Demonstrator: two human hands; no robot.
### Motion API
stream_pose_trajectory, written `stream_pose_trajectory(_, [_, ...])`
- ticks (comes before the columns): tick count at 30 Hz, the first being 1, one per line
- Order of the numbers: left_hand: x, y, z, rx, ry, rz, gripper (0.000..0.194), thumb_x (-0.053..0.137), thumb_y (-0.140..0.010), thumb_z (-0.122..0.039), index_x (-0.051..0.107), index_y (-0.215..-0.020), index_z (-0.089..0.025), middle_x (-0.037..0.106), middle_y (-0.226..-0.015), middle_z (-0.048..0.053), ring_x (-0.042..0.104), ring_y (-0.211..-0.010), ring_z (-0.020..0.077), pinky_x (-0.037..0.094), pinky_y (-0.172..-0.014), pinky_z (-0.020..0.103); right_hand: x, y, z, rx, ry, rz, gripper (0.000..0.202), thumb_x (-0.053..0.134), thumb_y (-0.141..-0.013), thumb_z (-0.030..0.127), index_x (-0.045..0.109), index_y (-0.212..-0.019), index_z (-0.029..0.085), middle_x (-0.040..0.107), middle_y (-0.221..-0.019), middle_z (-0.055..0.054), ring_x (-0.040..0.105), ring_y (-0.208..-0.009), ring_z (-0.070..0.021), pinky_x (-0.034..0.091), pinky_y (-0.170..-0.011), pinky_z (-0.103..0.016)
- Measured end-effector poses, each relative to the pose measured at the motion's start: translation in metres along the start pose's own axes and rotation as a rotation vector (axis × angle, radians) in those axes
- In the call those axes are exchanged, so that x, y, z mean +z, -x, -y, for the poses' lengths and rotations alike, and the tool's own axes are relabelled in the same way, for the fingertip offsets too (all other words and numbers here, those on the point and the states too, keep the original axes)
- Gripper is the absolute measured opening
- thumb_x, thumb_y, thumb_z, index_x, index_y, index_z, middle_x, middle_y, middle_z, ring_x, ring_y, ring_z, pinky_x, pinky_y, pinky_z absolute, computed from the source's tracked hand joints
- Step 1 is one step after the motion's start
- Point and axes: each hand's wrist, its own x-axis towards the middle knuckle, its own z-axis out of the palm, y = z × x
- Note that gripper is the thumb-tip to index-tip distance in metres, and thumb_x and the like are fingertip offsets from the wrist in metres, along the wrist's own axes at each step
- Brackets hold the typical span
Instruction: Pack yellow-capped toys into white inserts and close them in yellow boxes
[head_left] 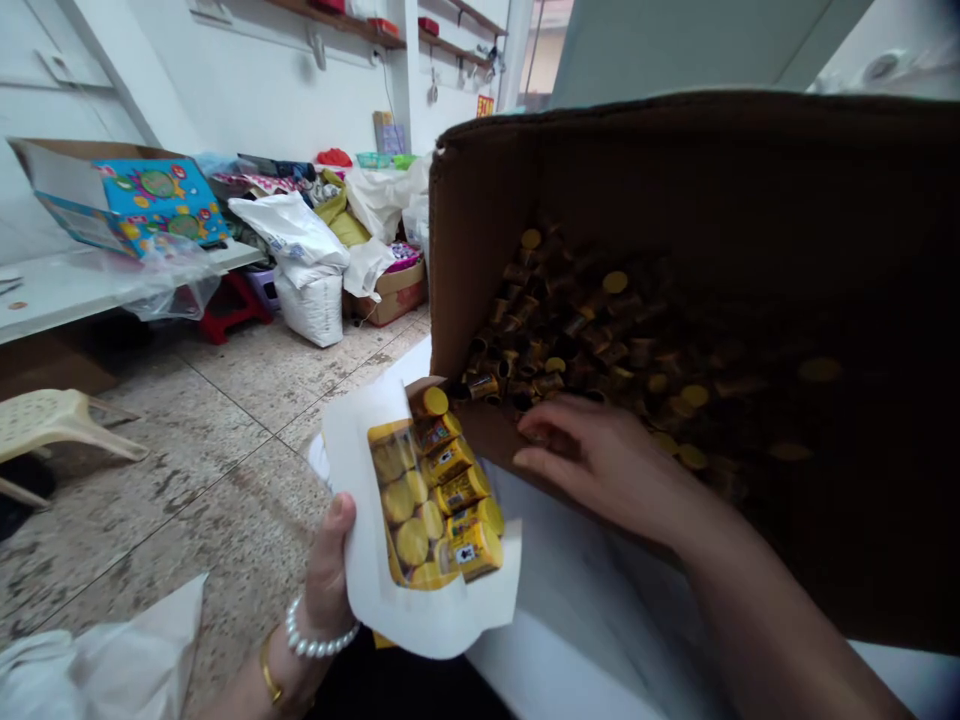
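Note:
My left hand [330, 565], wearing a pearl bracelet and a gold-coloured bangle, grips a white paper carton [424, 630] by its left side. Through the carton's open top and a window-like opening I see several small yellow canisters [412, 540], some upright and some lying on their sides. My right hand [577, 450] is over the front edge of a large cardboard box [472, 240], its fingers loosely curled and the thumb apart from the index finger. No object shows between them; the palm is hidden. Beyond its fingers, a heap of similar small canisters [555, 330] lies in the dark box.
A blue printed box [161, 195] sits on a white table [82, 300] at the left. A cream plastic stool [60, 425], a red stool [232, 310] and white sacks [307, 290] stand on the speckled floor. White surface [585, 590] lies under the cardboard box.

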Motion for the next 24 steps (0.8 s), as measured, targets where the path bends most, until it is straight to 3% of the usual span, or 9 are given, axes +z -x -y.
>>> stream_pose_trajectory(4, [0.003,0.0,-0.009,-0.077,0.011,0.058,0.04,0.038,-0.1,-0.035,0.067,-0.127,-0.025,0.073,-0.122,0.006,0.054,-0.132,0.028,0.034,-0.118,0.047,0.022,-0.019,-0.03,0.156,0.221,0.025,0.023,0.062,-0.09,0.04,0.068,-0.103,0.022,0.07,-0.103,-0.007,0.067,-0.087,-0.0219,0.044,-0.07,-0.029])
stream_pose_trajectory(8, [-0.002,-0.002,-0.013,-0.107,-0.045,0.049,0.041,0.039,-0.099,-0.039,0.07,-0.122,-0.024,0.071,-0.124,0.007,0.05,-0.135,0.03,0.03,-0.119,0.05,0.046,-0.028,-0.022,0.179,0.395,0.099,0.024,0.057,-0.092,0.036,0.063,-0.109,0.021,0.071,-0.103,-0.01,0.07,-0.083,-0.0252,0.042,-0.063,-0.03])
stream_pose_trajectory(13, [-0.008,-0.005,-0.011,-0.082,-0.076,-0.045,0.04,0.045,-0.096,-0.045,0.069,-0.122,-0.026,0.069,-0.13,0.007,0.047,-0.137,0.0332,0.03,-0.118,0.054,0.048,-0.029,-0.023,0.25,0.479,0.115,0.029,0.055,-0.092,0.045,0.062,-0.108,0.021,0.07,-0.105,-0.012,0.071,-0.087,-0.0303,0.042,-0.06,-0.032])
stream_pose_trajectory(17, [-0.004,-0.005,-0.009,-0.118,-0.114,-0.095,0.042,0.055,-0.091,-0.047,0.066,-0.126,-0.027,0.07,-0.127,0.008,0.05,-0.134,0.0358,0.036,-0.115,0.056,0.043,-0.03,-0.033,0.308,0.49,0.161,0.03,0.052,-0.09,0.033,0.063,-0.114,0.019,0.069,-0.111,-0.016,0.071,-0.087,-0.0325,0.044,-0.059,-0.034])
stream_pose_trajectory(21, [-0.009,-0.003,-0.007,-0.09,-0.101,-0.12,0.042,0.056,-0.089,-0.05,0.067,-0.123,-0.026,0.068,-0.13,0.01,0.05,-0.134,0.0374,0.037,-0.113,0.058,0.029,-0.024,-0.036,0.284,0.356,0.104,0.053,0.055,-0.085,0.028,0.052,-0.137,0.019,0.073,-0.096,-0.013,0.071,-0.084,-0.0319,0.048,-0.065,-0.038])
stream_pose_trajectory(24, [-0.016,-0.002,-0.007,-0.105,-0.099,-0.123,0.042,0.054,-0.09,-0.051,0.07,-0.117,-0.024,0.07,-0.127,0.01,0.05,-0.134,0.0365,0.035,-0.115,0.058,0.014,-0.012,-0.022,0.132,-0.071,0.023,0.047,0.052,-0.09,0.031,0.053,-0.137,0.028,0.073,-0.087,-0.003,0.069,-0.073,-0.0216,0.049,-0.063,-0.031])
